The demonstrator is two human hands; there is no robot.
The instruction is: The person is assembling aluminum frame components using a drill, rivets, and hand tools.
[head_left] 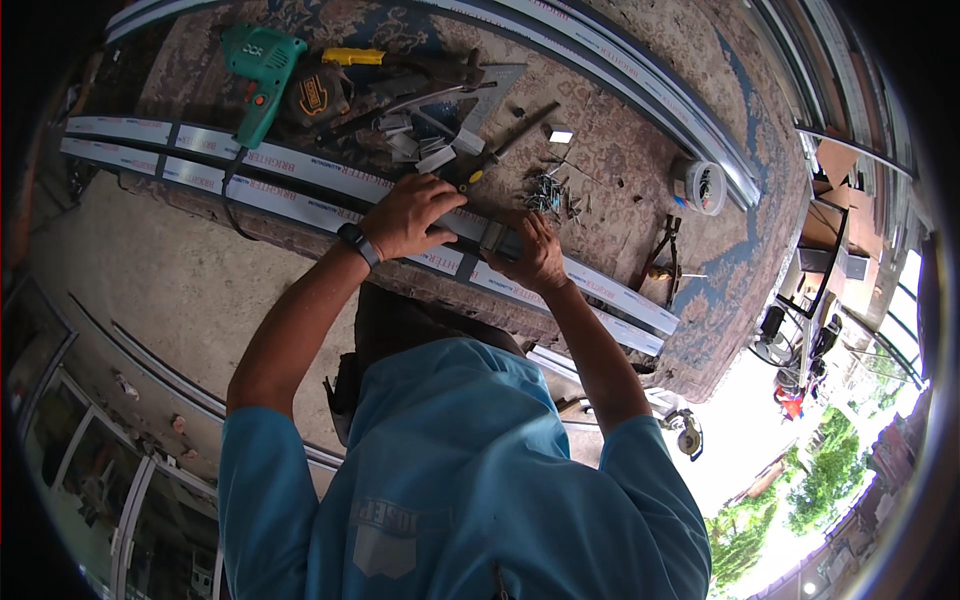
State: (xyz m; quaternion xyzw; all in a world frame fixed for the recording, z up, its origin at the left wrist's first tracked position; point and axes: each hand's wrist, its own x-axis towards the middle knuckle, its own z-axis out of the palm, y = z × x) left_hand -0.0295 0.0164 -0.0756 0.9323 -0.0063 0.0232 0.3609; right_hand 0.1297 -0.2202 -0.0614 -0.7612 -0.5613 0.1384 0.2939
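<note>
Two long aluminium profiles with white printed film lie side by side across the near edge of the carpeted table: the far profile (320,175) and the near profile (195,173). My left hand (405,215), with a dark watch (358,244) on its wrist, grips across the far profile, thumb on the near side and fingers beyond. Just to its right, my right hand (537,252) pinches a small grey metal piece (493,237) against the profile. The palm hides part of that piece, so its exact kind does not show.
Beyond lie a green power drill (265,75) with its cord, a tape measure (318,95), a yellow-handled tool (353,56), a set square (495,88), a screwdriver (510,145) and loose screws (550,195). Rightward are a white tub (703,187) and pliers (662,260). More profiles (640,80) bound the far side.
</note>
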